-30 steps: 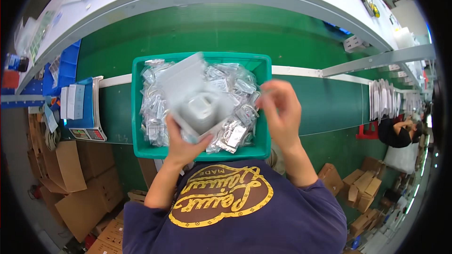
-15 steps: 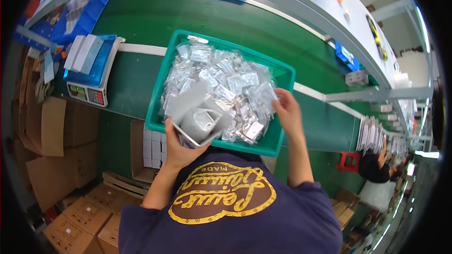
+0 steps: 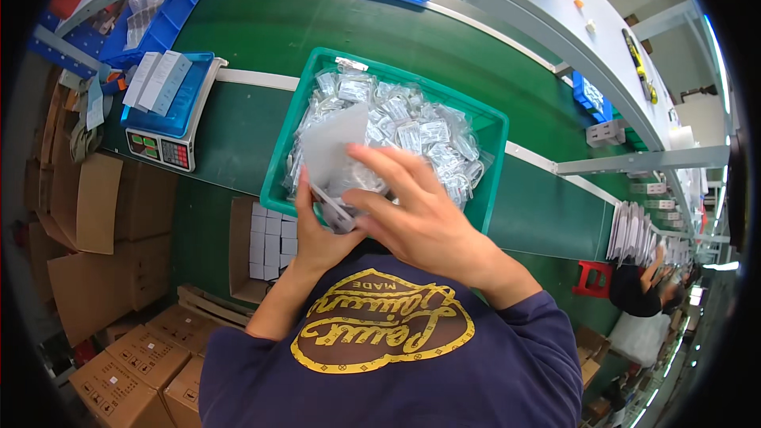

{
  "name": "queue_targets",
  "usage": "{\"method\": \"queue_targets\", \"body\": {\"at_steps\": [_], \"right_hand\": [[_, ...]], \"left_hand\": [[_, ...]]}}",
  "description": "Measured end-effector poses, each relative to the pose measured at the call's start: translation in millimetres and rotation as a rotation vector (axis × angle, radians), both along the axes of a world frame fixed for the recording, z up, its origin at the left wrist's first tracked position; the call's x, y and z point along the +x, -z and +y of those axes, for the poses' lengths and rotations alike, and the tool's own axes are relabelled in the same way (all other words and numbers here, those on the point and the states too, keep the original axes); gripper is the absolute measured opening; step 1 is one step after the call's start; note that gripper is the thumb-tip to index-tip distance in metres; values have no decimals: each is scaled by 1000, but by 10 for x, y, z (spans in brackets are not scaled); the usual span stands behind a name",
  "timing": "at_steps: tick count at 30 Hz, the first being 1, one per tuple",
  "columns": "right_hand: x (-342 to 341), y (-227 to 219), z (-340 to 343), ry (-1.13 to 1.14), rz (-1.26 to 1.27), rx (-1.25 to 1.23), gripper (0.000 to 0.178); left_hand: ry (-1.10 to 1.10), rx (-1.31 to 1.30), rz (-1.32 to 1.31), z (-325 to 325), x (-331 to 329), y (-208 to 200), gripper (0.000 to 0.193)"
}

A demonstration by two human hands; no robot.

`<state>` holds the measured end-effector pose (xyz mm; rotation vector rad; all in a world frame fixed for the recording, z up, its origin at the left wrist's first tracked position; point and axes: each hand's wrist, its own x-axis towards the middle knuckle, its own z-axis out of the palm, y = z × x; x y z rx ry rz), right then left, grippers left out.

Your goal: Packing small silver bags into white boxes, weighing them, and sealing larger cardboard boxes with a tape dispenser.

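Note:
My left hand (image 3: 319,231) grips a small open white box (image 3: 337,139), its flap standing up, just over the near-left part of a green plastic bin. Inside the box is a whitish rounded object or clear bag, mostly covered by my fingers. Across the box's opening reaches my right hand (image 3: 432,226), its fingers apart and slightly blurred, touching or close to the flap and the contents; I see nothing clearly held in it. The green bin (image 3: 496,162) is heaped with small clear plastic bags (image 3: 404,131) holding whitish and metallic parts.
Left of the bin, a weighing scale (image 3: 162,149) carries a blue tray with white boxes. Below stands a carton (image 3: 239,250) of small white boxes. A shelf (image 3: 507,12) runs above the green bench (image 3: 230,119). Another person (image 3: 634,289) works at far right.
My right hand has moved left from the bags at the bin's right side to the white box. The box stays in my left hand, and the view has shifted slightly.

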<state>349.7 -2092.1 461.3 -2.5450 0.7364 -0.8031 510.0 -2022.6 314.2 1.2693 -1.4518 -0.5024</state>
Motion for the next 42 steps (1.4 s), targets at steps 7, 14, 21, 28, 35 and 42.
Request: {"method": "queue_targets", "body": {"at_steps": [7, 14, 21, 28, 35, 42], "right_hand": [[-333, 436, 204, 58, -127, 173, 63], [-483, 1075, 387, -47, -344, 674, 64], [-301, 1132, 285, 50, -604, 737, 31], [-362, 829, 8, -24, -385, 932, 22], [-456, 941, -2, -159, -314, 936, 33], [-502, 1073, 64, -229, -227, 824, 30]], "left_hand": [[270, 134, 118, 339, 103, -82, 104], [454, 171, 515, 199, -84, -201, 80], [462, 376, 613, 102, -124, -100, 64], [507, 621, 681, 142, -117, -65, 79], [392, 235, 813, 235, -267, -6, 69], [402, 199, 456, 376, -112, 82, 59]]}}
